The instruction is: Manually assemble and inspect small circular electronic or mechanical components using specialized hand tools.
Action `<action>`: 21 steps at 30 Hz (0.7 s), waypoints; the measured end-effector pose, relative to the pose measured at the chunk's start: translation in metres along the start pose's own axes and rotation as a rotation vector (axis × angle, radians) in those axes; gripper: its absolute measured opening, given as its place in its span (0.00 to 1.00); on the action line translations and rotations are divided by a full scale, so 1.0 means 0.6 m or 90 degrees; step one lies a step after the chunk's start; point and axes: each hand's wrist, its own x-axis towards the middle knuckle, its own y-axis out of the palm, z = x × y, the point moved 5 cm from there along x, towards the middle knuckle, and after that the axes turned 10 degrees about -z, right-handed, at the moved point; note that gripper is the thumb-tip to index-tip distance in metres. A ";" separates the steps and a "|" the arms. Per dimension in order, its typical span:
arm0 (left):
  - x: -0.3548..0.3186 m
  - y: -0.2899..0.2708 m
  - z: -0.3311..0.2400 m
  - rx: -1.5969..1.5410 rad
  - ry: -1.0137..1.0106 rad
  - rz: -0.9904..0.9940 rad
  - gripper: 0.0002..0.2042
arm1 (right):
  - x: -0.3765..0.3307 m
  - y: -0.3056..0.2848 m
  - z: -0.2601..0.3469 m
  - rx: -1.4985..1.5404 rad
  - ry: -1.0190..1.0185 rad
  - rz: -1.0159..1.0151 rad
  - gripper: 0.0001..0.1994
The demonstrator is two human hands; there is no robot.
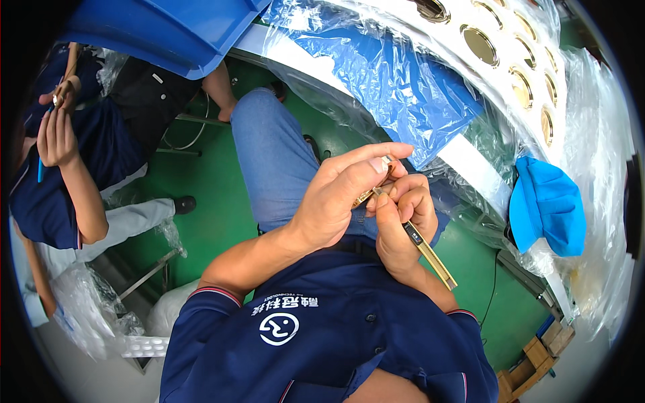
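Both my hands meet in front of my waist. Between the fingers and thumb of my left hand [332, 198] is a small shiny gold-coloured round piece [363, 197], mostly hidden by the fingers. My right hand [407, 225] is closed round a slim utility knife [430, 254] with a yellowish metal body and a dark slider. The knife's tail sticks out below the hand, toward the lower right. Its front end points at the gold piece, where my right fingertips touch or nearly touch it; the blade itself is too small to make out.
A white tray [500, 72] of gold round pieces lies on the plastic-covered table at upper right, beside a blue sheet under clear film [410, 101]. A blue cloth cap [547, 208] sits at the table edge. A blue bin [168, 33] stands upper left. Co-workers [74, 154] sit at left.
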 end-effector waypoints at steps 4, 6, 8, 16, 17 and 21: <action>0.001 0.001 0.000 0.011 0.004 0.000 0.24 | 0.000 0.000 0.002 -0.026 -0.006 0.019 0.13; 0.001 0.000 -0.001 0.010 0.008 0.003 0.24 | 0.000 0.000 0.002 -0.034 -0.008 0.023 0.13; 0.000 -0.001 -0.001 0.014 0.008 0.004 0.24 | 0.000 0.000 0.002 -0.042 -0.009 0.026 0.13; 0.001 -0.002 0.000 0.022 0.017 0.006 0.24 | 0.001 0.002 0.001 -0.035 -0.001 0.043 0.14; 0.001 -0.002 0.000 0.020 0.018 0.009 0.24 | 0.001 0.003 0.001 -0.035 -0.001 0.044 0.14; 0.000 0.002 -0.005 0.018 0.002 0.021 0.25 | 0.000 0.004 0.004 0.044 0.049 0.001 0.14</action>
